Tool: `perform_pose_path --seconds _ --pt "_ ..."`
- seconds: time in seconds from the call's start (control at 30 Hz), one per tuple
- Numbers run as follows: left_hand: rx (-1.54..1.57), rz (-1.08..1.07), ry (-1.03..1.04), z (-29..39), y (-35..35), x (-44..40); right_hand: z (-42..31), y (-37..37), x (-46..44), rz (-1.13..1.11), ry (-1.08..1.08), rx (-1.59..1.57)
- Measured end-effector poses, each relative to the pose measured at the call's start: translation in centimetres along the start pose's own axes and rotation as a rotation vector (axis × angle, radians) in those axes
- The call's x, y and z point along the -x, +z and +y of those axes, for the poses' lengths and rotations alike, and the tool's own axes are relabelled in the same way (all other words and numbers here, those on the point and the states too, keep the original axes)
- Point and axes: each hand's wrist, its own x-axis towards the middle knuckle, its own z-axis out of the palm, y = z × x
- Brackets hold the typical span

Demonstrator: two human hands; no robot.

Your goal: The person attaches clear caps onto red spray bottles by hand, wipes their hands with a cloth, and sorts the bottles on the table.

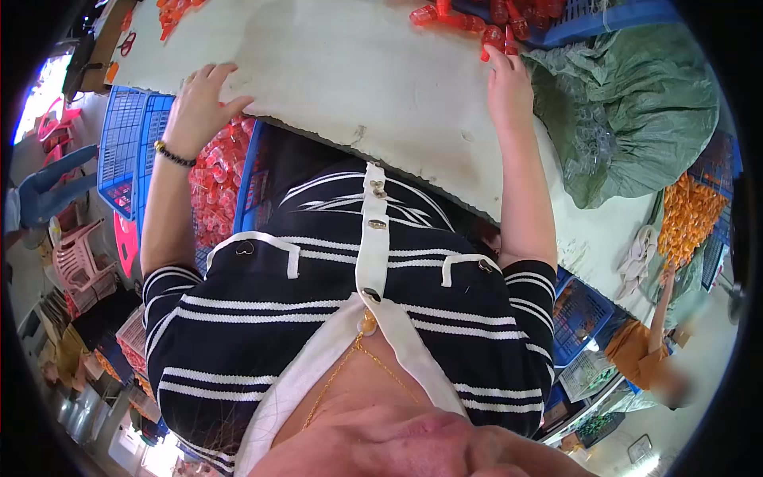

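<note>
My left hand (200, 102) lies over the near left edge of the white tabletop (358, 60), palm down, thumb spread, holding nothing. A dark beaded bracelet (175, 155) circles that wrist. On the right, my right hand (510, 87) reaches to the edge of a pile of small red plastic bottles (528, 14). Its fingertips close on one small red bottle (493, 37), though the grip is partly hidden. Beside this hand spreads a green plastic sack (652, 103) with clear plastic pieces (596, 143) in its folds.
Below my left hand, a blue crate (251, 171) holds many red pieces (216, 183). More red pieces (171, 16) and red-handled scissors (127, 44) lie at the far left. Orange pieces (691, 211) are heaped at right, near a co-worker in orange (636, 350). A blue basket (608, 20) stands behind the sack.
</note>
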Motion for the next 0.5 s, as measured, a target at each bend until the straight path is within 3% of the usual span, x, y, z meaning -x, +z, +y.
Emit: perform_pose_path --seconds 0.1,0.2,0.27,0.33,0.4,0.5 --pt "0.282 0.264 0.202 4.1 1.0 -3.6 0.7 0.4 -1.2 0.031 -0.148 0.415" --pt "0.524 0.353 0.375 9.6 3.2 -9.1 0.6 0.9 -1.0 0.047 -0.216 0.393" --pt "0.603 0.412 0.365 13.8 4.7 -12.6 0.1 0.6 -1.3 0.063 -0.251 0.393" --pt "0.555 0.523 0.34 17.5 5.1 -15.5 -1.3 -0.3 -0.9 0.144 -0.213 0.266" --pt "0.521 0.464 0.306 18.3 7.3 -18.3 -3.0 -1.2 -0.1 0.186 -0.19 0.212" --pt "0.441 0.338 0.246 19.8 8.2 -20.1 -5.2 -2.4 1.2 0.066 0.201 -0.487"
